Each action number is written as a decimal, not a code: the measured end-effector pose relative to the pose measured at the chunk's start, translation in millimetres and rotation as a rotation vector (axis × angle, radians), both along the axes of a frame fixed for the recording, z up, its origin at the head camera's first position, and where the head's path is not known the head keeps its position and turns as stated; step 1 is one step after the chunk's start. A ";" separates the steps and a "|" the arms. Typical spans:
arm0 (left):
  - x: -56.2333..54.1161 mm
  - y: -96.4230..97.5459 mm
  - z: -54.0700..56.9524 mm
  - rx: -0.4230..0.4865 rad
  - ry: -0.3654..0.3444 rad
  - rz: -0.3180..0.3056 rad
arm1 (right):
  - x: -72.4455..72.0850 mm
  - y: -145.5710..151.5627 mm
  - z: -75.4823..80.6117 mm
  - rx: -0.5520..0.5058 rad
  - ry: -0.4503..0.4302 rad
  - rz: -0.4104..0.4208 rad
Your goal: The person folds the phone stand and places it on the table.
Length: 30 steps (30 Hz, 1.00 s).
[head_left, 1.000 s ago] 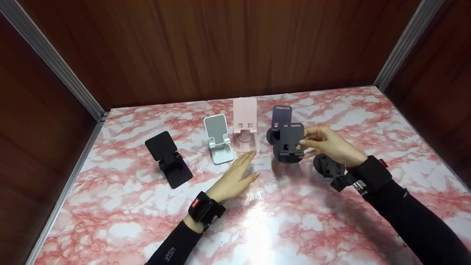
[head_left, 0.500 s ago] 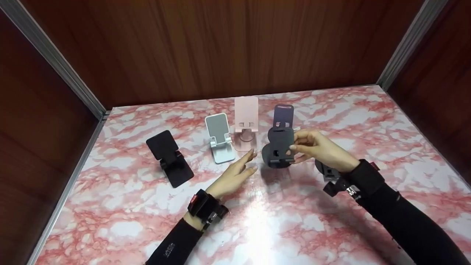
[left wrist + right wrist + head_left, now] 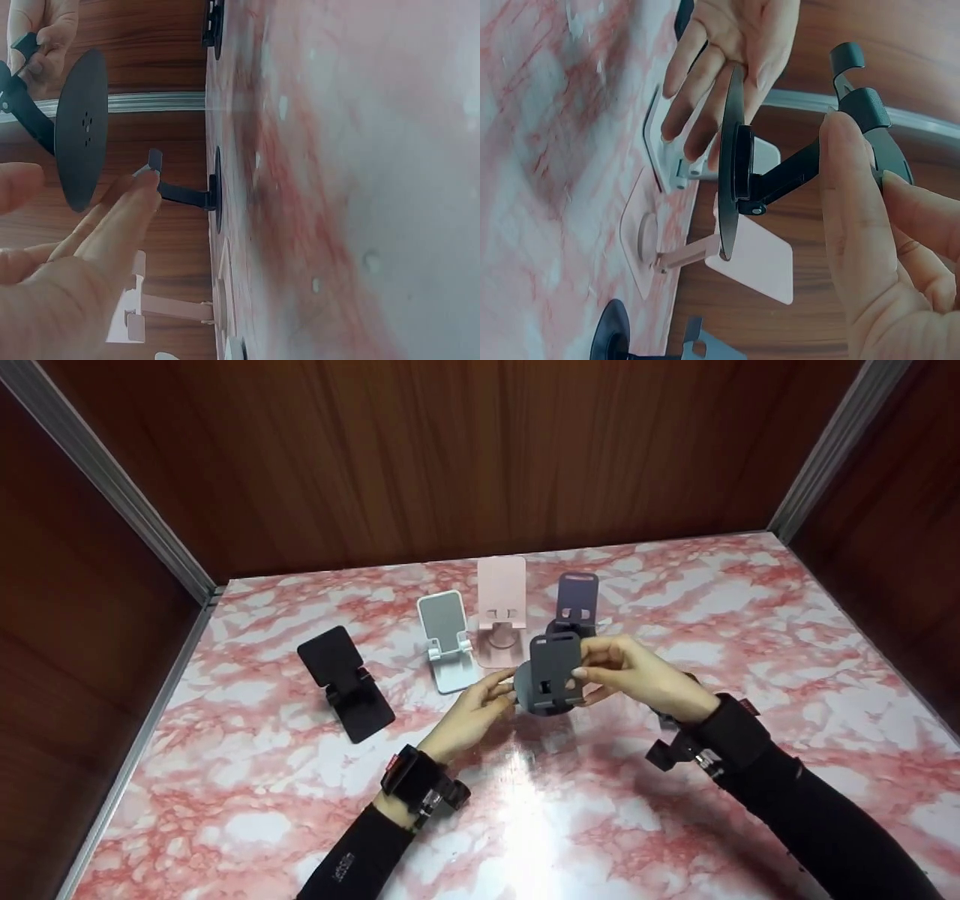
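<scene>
A dark grey phone stand [image 3: 553, 660] with a round base is held up off the table. My right hand [image 3: 637, 671] pinches its upright plate by the right edge, thumb in front. In the right wrist view, the thin round base [image 3: 731, 165] stands edge-on, joined to the plate by a hinged arm. My left hand [image 3: 469, 720] is at the left rim of this base. Its fingers [image 3: 120, 225] look straight in the left wrist view, with the disc between them and the thumb; whether they touch it I cannot tell.
Behind the held stand is a purple phone stand [image 3: 577, 592]. A pink stand [image 3: 501, 585], a white stand [image 3: 444, 622] and a black stand [image 3: 345, 682] stand further left. Another dark stand [image 3: 666, 720] is mostly hidden by the right wrist. Wooden panels [image 3: 480, 450] enclose the marbled table [image 3: 247, 825].
My right hand has carried the dark grey stand left and nearer, tilting its base up. My left fingers have come to the base's rim, with the hand itself shifting little.
</scene>
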State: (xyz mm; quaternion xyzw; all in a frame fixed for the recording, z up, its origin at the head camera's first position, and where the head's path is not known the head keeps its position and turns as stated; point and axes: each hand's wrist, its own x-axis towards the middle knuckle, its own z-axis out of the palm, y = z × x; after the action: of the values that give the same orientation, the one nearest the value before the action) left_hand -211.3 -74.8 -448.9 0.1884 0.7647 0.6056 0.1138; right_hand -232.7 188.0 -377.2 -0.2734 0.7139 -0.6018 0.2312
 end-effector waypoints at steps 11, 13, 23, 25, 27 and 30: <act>0.0 1.3 -2.1 0.174 -0.062 0.056 | 3.6 -10.9 -12.5 -0.024 0.019 -0.010; -0.2 1.2 -2.7 0.207 -0.082 0.071 | 4.4 -13.4 -14.0 -0.031 0.031 -0.007; -1.6 -1.0 2.5 0.246 -0.101 0.123 | 6.5 -20.0 -16.3 -0.048 0.047 -0.057; -1.8 -2.0 3.5 0.248 -0.102 0.130 | 6.7 -20.8 -17.0 -0.053 0.053 -0.062; -1.9 -3.0 4.0 0.239 -0.089 0.135 | 7.3 -21.7 -17.7 -0.059 0.059 -0.065; -2.0 -4.2 4.6 0.223 -0.056 0.141 | 8.9 -22.5 -18.7 -0.066 0.054 -0.076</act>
State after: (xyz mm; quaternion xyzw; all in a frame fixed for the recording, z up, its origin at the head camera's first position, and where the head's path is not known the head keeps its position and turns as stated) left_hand -213.3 -78.9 -444.3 0.1285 0.7004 0.6985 0.0706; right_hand -223.8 165.5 -395.9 -0.2696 0.7095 -0.6258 0.1796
